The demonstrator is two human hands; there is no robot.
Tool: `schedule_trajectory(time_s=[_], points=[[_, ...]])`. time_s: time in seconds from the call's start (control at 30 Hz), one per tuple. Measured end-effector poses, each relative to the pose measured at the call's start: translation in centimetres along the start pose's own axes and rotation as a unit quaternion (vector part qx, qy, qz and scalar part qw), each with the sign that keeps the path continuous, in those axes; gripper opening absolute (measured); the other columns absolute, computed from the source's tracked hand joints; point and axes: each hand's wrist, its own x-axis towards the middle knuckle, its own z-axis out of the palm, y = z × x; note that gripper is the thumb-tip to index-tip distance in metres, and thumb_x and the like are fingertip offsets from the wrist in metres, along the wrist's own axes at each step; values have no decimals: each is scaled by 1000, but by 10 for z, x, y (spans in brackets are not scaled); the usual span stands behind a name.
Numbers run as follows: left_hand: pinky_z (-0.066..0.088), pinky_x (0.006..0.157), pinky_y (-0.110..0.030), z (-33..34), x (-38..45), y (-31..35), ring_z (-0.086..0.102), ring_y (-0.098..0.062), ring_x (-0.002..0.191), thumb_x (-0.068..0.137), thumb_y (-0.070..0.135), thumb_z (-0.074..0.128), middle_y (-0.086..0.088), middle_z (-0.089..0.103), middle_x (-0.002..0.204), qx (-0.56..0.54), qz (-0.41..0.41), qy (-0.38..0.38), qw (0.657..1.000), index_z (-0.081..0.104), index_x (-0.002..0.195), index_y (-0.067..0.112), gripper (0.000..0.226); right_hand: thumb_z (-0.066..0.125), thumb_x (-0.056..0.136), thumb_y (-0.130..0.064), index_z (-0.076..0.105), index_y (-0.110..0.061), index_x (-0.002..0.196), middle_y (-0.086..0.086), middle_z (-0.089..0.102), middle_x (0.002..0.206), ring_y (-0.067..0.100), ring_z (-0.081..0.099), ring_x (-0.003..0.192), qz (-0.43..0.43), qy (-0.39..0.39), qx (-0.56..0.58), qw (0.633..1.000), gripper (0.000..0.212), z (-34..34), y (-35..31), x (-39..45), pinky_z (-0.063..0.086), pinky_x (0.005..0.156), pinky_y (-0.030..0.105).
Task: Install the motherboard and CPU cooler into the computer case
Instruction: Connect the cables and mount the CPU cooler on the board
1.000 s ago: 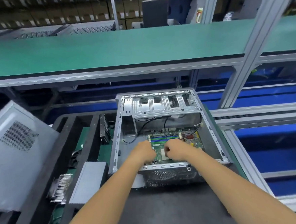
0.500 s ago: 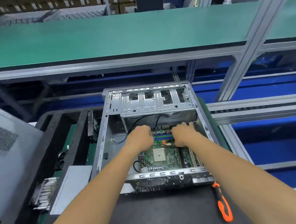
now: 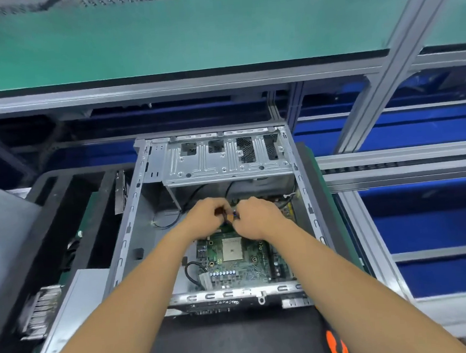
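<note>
An open computer case (image 3: 223, 218) is seen lying on a black mat (image 3: 224, 345), with its near wall close to the mat's far edge. The motherboard (image 3: 240, 258) is laid flat on the floor of the case, toward its near right corner, and the pale square socket (image 3: 232, 248) is exposed at the board's middle. A perforated metal drive cage (image 3: 225, 157) is fixed across the far end of the case.

Both hands are held inside the case, above the far edge of the motherboard and just in front of the drive cage. The left hand (image 3: 204, 218) is curled, and the right hand (image 3: 258, 217) is curled likewise; their fingertips are brought together over a small dark cable end (image 3: 227, 216), which is pinched between them. Which hand carries the firmer hold cannot be told.

A black cable (image 3: 193, 273) is looped at the near left corner of the board, and thin dark wires (image 3: 169, 222) are laid on the bare floor at the far left.

An orange and black tool handle (image 3: 336, 345) is seen on the mat near its right edge, partly hidden by the right forearm. A grey panel (image 3: 75, 308) is leaned just beside the case's left wall.
</note>
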Motion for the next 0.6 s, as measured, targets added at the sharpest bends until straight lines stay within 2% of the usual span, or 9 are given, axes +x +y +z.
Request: schedule_trajectory(time_s=[0.1,0.17,0.23,0.3,0.37,0.5,0.53,0.6], points=[[43,65,-21,-6,0,-1,58,-8,71,78,-11,50,5,66,76,-90,-15,5,996,64,73,19,34,51,89,-32,52,-15,98,11,61,104,31,54,93,-10,48,-18,999,20,-1,-2,0,38,76,39],[46,67,-23,-10,0,1,58,-9,70,74,-13,48,-1,66,77,-155,-46,8,987,66,75,15,34,56,84,-27,53,-11,107,11,58,110,31,50,106,-2,88,-1,996,29,-4,-1,1,38,84,42],[50,70,-25,-12,-1,3,61,-12,71,76,-9,52,-3,67,79,-204,-70,7,976,68,82,13,27,60,80,-21,50,-14,100,8,53,100,30,49,102,5,104,29,994,23,-8,-1,2,35,80,40],[53,72,-28,-12,-2,5,64,-14,72,79,-4,55,-4,66,81,-249,-79,-11,965,68,85,11,20,60,80,-15,47,-19,94,2,47,94,27,48,99,-3,86,43,995,19,-9,0,1,32,75,36],[56,73,-30,-10,-3,7,63,-16,76,82,0,58,-7,66,85,-272,-81,-22,959,68,85,9,13,58,87,-14,53,-20,99,0,49,95,26,51,98,-2,50,66,997,15,-8,1,-1,32,75,34],[54,63,-31,-6,-1,6,60,-17,66,83,-2,55,-9,64,79,-205,-102,38,973,64,86,9,15,50,97,-14,64,-19,113,8,63,103,25,55,85,28,33,102,994,22,-7,4,-1,46,72,34],[52,63,-31,-5,-1,4,59,-19,68,83,-3,52,-8,63,80,-151,-109,66,980,64,85,11,18,49,97,-12,63,-18,116,9,63,103,25,55,84,34,39,119,992,24,-8,4,-1,48,73,34],[50,68,-31,-5,-1,0,57,-23,79,79,-5,49,-7,59,90,-35,-120,99,987,63,86,13,23,47,98,-9,59,-16,123,2,57,94,20,52,81,39,44,149,987,29,-8,5,-2,43,69,29]])
